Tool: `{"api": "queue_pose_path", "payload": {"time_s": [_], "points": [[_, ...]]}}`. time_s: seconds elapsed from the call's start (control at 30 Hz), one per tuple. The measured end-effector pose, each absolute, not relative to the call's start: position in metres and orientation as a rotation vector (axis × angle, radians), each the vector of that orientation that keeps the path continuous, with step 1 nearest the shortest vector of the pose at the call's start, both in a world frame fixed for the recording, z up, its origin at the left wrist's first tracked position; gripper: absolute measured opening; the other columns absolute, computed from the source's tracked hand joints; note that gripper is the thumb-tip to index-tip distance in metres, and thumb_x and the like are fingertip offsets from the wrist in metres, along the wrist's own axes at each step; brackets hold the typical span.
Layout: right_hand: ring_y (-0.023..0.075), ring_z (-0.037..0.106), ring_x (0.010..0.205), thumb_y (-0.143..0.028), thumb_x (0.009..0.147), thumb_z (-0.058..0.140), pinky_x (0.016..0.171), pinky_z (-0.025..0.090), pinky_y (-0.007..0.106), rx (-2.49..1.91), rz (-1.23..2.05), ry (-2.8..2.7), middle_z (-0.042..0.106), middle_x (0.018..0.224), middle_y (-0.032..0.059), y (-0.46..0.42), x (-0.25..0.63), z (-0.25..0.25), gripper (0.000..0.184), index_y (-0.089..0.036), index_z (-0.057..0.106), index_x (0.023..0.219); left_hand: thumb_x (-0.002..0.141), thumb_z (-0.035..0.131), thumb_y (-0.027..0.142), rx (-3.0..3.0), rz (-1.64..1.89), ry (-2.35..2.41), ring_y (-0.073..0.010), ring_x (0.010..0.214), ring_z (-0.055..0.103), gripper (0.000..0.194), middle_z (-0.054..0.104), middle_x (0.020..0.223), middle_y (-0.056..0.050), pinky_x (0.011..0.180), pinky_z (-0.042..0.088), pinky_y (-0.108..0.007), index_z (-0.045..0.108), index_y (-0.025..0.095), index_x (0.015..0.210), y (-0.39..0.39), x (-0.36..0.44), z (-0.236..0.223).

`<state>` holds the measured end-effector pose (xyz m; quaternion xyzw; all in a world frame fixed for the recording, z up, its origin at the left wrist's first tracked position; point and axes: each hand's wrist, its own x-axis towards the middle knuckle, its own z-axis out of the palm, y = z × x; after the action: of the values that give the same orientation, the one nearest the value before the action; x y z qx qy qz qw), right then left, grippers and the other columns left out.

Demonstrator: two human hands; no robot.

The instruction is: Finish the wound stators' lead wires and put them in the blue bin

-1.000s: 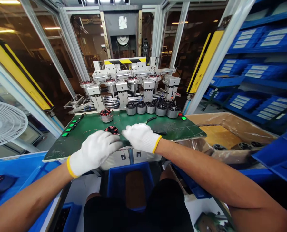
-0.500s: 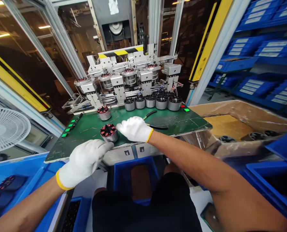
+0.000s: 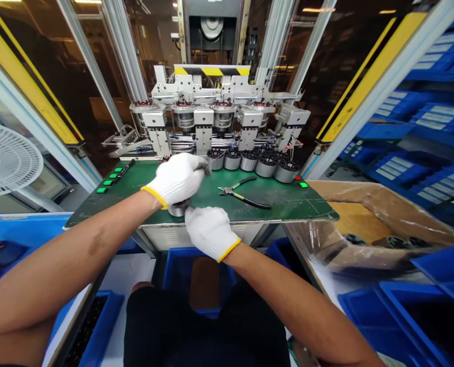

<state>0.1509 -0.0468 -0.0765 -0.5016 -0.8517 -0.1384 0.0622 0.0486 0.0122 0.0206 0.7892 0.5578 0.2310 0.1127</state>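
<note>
My left hand [image 3: 181,178], in a white glove with a yellow cuff, is closed above the green bench top. Its greyish fingertips press together, and what they pinch does not show. Under its wrist stands a wound motor stator [image 3: 179,208] with a silver metal ring, partly covered. My right hand [image 3: 209,230], gloved alike, is closed at the stator's right side, with fingertips against or just beside it; anything inside them is hidden. To the right lie cutting pliers [image 3: 232,191] with black and green handles, jaws apart.
Several stators [image 3: 266,165] stand along the back right of the green bench top [image 3: 288,201], before a winding machine [image 3: 204,120]. Green buttons [image 3: 108,182] sit at the left edge. A cardboard box [image 3: 364,214] is at right, a fan [image 3: 8,158] at left, a blue bin [image 3: 177,265] below.
My left hand has moved up and forward across the stator, now hiding the second one behind it. My right hand has come lower and nearer, uncovering the pliers. The view has turned rightward.
</note>
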Motion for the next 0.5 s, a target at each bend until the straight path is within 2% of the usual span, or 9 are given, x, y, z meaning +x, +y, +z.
{"api": "queue_pose_path", "payload": {"time_s": [0.1,0.17,0.23,0.33,0.4,0.5], "points": [[0.0302,0.063,0.066,-0.009,0.082,0.040,0.052,0.048,0.039,-1.525,-0.430,-2.513,0.058,0.070,0.0112,-0.050,0.148,-0.080,0.015,-0.010,0.052,0.091,0.081,0.045,0.026,2.381,0.639,1.556,-0.0149,0.064,0.062,0.032,0.071,0.076,0.002,0.067,0.048,-0.028,0.069,0.025,0.103,0.015,0.046,0.016],[0.0290,0.063,0.067,-0.012,0.083,0.042,0.053,0.048,0.038,-1.522,-0.415,-2.472,0.058,0.072,0.0101,-0.048,0.151,-0.082,0.012,-0.012,0.051,0.090,0.086,0.045,0.034,2.414,0.754,1.513,-0.0157,0.074,0.064,0.034,0.072,0.091,0.001,0.072,0.049,-0.028,0.065,0.027,0.113,0.011,0.028,0.010],[0.0281,0.063,0.067,-0.014,0.082,0.043,0.054,0.048,0.037,-1.515,-0.388,-2.449,0.059,0.073,0.0092,-0.046,0.155,-0.084,0.010,-0.014,0.050,0.090,0.087,0.048,0.039,2.561,0.810,1.447,-0.0175,0.088,0.064,0.032,0.070,0.104,0.001,0.080,0.049,-0.029,0.065,0.028,0.112,0.004,0.007,0.001],[0.0277,0.063,0.067,-0.016,0.082,0.044,0.056,0.048,0.037,-1.511,-0.357,-2.454,0.059,0.074,0.0086,-0.044,0.159,-0.085,0.011,-0.015,0.050,0.091,0.089,0.048,0.038,2.909,0.594,1.237,-0.0194,0.096,0.063,0.027,0.069,0.107,-0.002,0.084,0.048,-0.031,0.069,0.027,0.102,-0.007,-0.014,-0.018],[0.0278,0.063,0.069,-0.016,0.082,0.044,0.057,0.048,0.037,-1.534,-0.333,-2.465,0.060,0.076,0.0085,-0.045,0.159,-0.084,0.012,-0.016,0.050,0.092,0.091,0.045,0.036,3.099,0.473,1.216,-0.0214,0.094,0.063,0.029,0.068,0.108,-0.006,0.081,0.050,-0.035,0.068,0.025,0.106,-0.013,-0.017,-0.033],[0.0263,0.063,0.069,-0.020,0.086,0.043,0.060,0.048,0.037,-1.547,-0.221,-2.466,0.062,0.078,0.0075,-0.054,0.157,-0.081,0.013,-0.017,0.051,0.096,0.092,0.044,0.026,3.292,0.577,1.298,-0.0251,0.096,0.062,0.030,0.067,0.110,-0.011,0.081,0.050,-0.040,0.064,0.018,0.111,-0.018,-0.012,-0.056]]}}
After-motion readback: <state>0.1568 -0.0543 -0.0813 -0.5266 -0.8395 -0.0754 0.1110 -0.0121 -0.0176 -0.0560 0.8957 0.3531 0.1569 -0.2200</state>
